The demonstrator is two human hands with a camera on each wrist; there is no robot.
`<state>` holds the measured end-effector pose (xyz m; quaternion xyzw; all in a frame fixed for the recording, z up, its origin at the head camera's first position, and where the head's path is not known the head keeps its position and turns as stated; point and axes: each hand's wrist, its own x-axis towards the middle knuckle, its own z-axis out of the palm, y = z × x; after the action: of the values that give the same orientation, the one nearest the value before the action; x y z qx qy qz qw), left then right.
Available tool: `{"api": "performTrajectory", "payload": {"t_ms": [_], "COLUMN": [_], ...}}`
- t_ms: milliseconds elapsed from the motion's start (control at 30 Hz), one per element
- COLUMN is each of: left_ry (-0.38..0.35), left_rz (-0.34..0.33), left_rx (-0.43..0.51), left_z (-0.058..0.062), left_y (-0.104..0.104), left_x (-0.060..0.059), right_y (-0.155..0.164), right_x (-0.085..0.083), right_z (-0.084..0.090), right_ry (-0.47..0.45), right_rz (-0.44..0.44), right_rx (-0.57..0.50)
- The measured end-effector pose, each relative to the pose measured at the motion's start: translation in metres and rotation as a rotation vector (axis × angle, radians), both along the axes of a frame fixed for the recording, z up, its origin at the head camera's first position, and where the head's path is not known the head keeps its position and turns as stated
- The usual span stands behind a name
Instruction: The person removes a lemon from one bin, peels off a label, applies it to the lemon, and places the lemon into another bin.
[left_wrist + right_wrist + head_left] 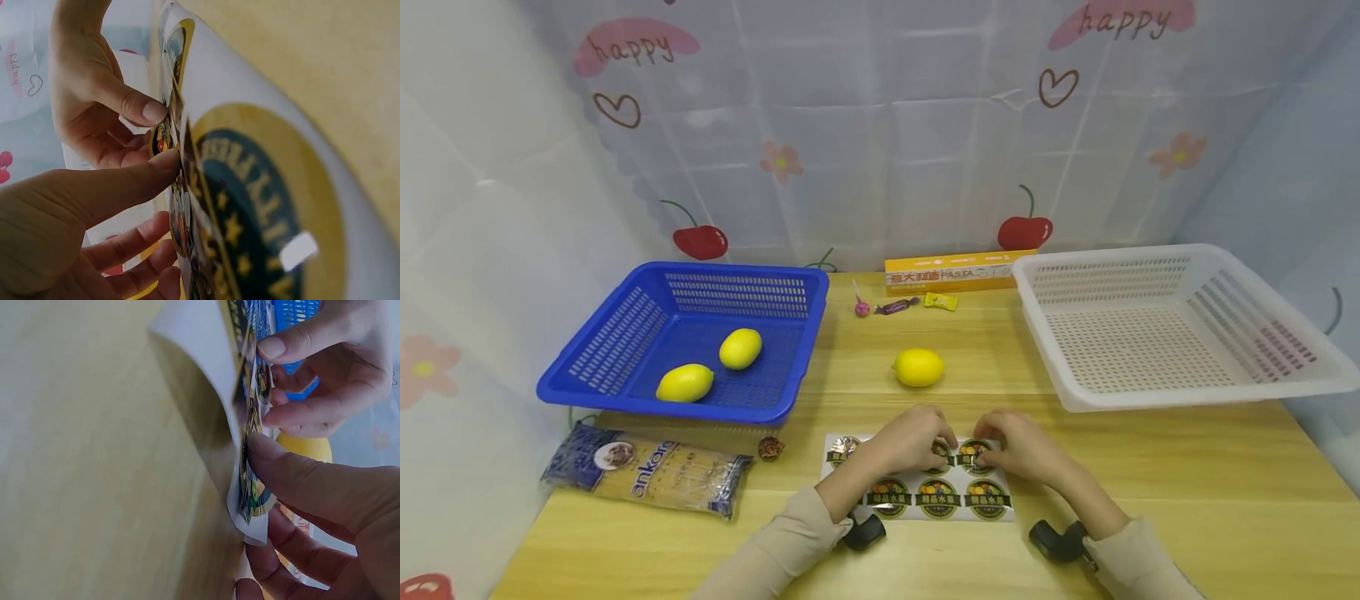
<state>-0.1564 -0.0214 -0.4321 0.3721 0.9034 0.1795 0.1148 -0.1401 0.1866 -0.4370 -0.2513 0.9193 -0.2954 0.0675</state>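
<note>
A white sheet of round fruit stickers [938, 498] lies on the table in front of me, its labels printed in black, gold and bright fruit colours. My left hand [916, 440] is over the sheet's upper middle, thumb and fingers bent at a sticker there. At the upper right corner, my right hand [1019, 446] pinches the sheet, thumb on the printed face and fingers behind the edge. In the right wrist view the sheet's edge [200, 353] curls up off the wood. Both thumbs are close together, and the fingertips partly hide the upper stickers.
Beyond the hands sits a lemon [918, 367]. Two more lemons are in the blue basket [808, 333] at left; a white basket [1045, 333] stands right. Pasta bag [647, 471], a small dark round item [771, 448], candies [897, 306] and a pasta box [955, 272] lie around.
</note>
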Motion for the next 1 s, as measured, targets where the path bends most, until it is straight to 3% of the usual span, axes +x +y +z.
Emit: {"api": "performTrajectory", "payload": {"t_ms": [200,367,533,667,833,1000], "left_ry": [0.022,0.013,0.006,0.001,-0.011,0.017], "left_rz": [0.016,0.039,0.049,0.042,0.050,0.152], "left_rx": [0.004,0.004,0.017,0.045,0.098,0.205], "left_z": [-0.003,-0.003,-0.004,-0.005,-0.007,-0.002], "left_y": [-0.002,-0.003,-0.003,-0.004,-0.008,-0.016], "left_x": [0.001,0.001,0.001,0.000,0.000,-0.003], "right_y": [0.000,0.004,0.014,0.019,0.017,0.011], "right_x": [0.000,0.000,-0.003,-0.004,-0.005,-0.007], "right_z": [0.000,0.001,0.003,0.007,0.010,0.010], "right_ry": [0.027,0.047,-0.049,-0.084,-0.034,0.068], "right_rz": [-0.032,0.033,0.115,0.118,0.066,0.034], "right_rx": [0.000,-0.043,-0.163,-0.228,-0.256,-0.274]}}
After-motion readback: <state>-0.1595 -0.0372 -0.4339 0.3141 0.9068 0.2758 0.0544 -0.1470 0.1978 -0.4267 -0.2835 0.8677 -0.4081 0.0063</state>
